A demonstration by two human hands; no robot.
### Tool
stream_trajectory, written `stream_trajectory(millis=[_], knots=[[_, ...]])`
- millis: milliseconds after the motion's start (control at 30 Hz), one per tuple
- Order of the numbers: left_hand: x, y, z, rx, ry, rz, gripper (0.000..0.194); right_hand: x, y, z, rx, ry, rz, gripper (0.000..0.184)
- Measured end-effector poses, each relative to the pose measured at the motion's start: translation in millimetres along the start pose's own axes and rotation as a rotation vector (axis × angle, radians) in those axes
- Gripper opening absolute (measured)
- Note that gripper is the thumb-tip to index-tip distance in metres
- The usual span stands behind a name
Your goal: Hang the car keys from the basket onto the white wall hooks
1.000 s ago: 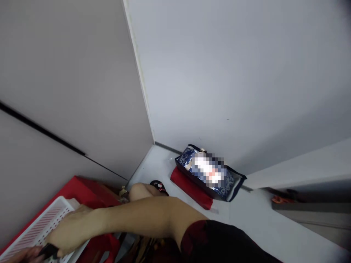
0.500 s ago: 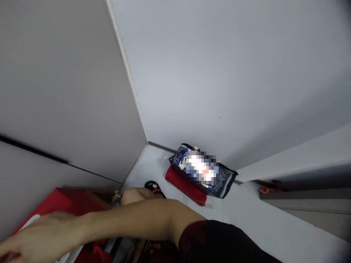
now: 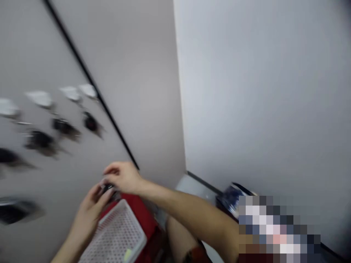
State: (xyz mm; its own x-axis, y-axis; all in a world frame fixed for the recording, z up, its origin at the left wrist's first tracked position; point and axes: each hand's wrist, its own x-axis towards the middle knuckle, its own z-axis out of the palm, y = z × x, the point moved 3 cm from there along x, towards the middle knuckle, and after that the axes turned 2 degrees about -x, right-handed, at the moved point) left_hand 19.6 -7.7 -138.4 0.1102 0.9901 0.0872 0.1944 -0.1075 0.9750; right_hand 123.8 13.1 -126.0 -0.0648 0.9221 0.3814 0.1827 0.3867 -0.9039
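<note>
My left hand [image 3: 90, 205] is closed around a small dark, shiny object [image 3: 108, 187], which motion blur keeps me from naming exactly. My right hand [image 3: 124, 178] pinches at the upper end of the same object, its fingertips meeting those of my left hand. Just below both hands is a white perforated plastic basket [image 3: 122, 228] with a small yellowish piece inside. The basket rests on something red [image 3: 137, 208], like a bag.
On the grey panel at left, several white hooks [image 3: 41, 98] hold dark key bunches [image 3: 40, 141]. A black strip [image 3: 82, 69] runs down the panel. A blue patterned bag [image 3: 231, 199] stands on the floor by the white wall [image 3: 260, 91], partly pixelated.
My view has swung left, bringing the hooks into sight. My right hand has risen from the red bag area, and my left hand has come into view, both at the small dark object.
</note>
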Motion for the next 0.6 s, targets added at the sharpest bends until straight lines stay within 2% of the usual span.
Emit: stream_trajectory(millis=[33,167,267,433,600], knots=[[8.8,17.5,-0.7,-0.066,-0.022,0.047,0.041,14.2,-12.9,-6.9,-0.027,0.02,-0.042,0.016],[42.2,91.0,-10.3,-0.12,0.083,0.293,0.032,73.4,-71.2,-39.8,-0.198,0.18,-0.308,0.011],[62.0,128.9,-14.1,-0.044,0.144,0.409,0.026,104.9,-104.6,-62.2,-0.342,0.308,-0.374,0.011],[80.3,153.7,-8.3,0.162,0.202,0.519,0.026,129.5,-129.2,-78.2,-0.526,0.421,-0.32,0.013],[74.7,154.9,-1.7,0.36,0.197,0.436,0.034,140.0,-125.9,-75.9,-0.633,0.434,-0.3,0.015]])
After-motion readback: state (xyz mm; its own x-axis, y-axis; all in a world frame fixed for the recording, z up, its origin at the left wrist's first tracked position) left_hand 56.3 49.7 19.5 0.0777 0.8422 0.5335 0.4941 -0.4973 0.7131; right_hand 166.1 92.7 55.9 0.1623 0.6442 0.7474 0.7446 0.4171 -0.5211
